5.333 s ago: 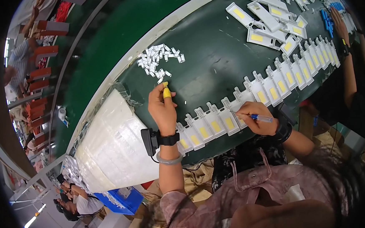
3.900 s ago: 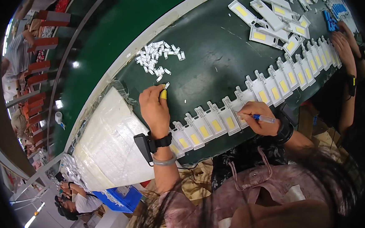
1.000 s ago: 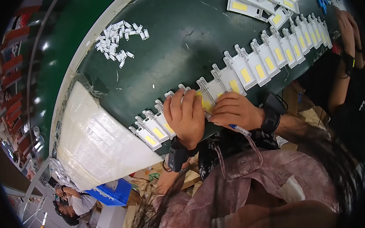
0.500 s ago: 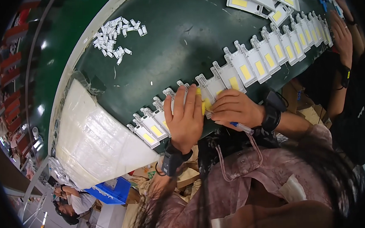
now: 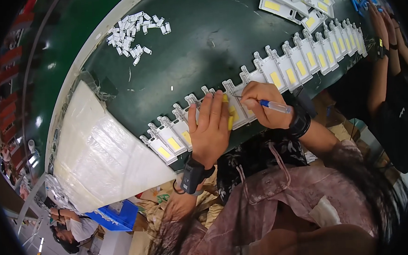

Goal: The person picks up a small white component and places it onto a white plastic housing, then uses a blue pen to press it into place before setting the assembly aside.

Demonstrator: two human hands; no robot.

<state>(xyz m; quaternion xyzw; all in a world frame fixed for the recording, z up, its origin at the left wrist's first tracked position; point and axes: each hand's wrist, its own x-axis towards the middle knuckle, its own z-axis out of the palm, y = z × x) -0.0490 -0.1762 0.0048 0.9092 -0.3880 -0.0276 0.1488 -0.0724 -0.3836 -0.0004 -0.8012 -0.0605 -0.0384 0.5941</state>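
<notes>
Fingers of left hand (image 5: 209,135) lie open and flat over white plates (image 5: 288,70) in row. Fingers of right hand (image 5: 270,105) grip blue tool (image 5: 276,106). Tip might slip and scratch if right hand pushes too hard. Row might slide crooked if left hand leans. Nearest plate (image 5: 241,112) sits between hands, just right of left fingers, under tool tip. Whether tip touches, too small to tell.

One held tool (image 5: 277,106); over twenty white panels (image 5: 269,69); over thirty small white pieces (image 5: 124,35).
</notes>
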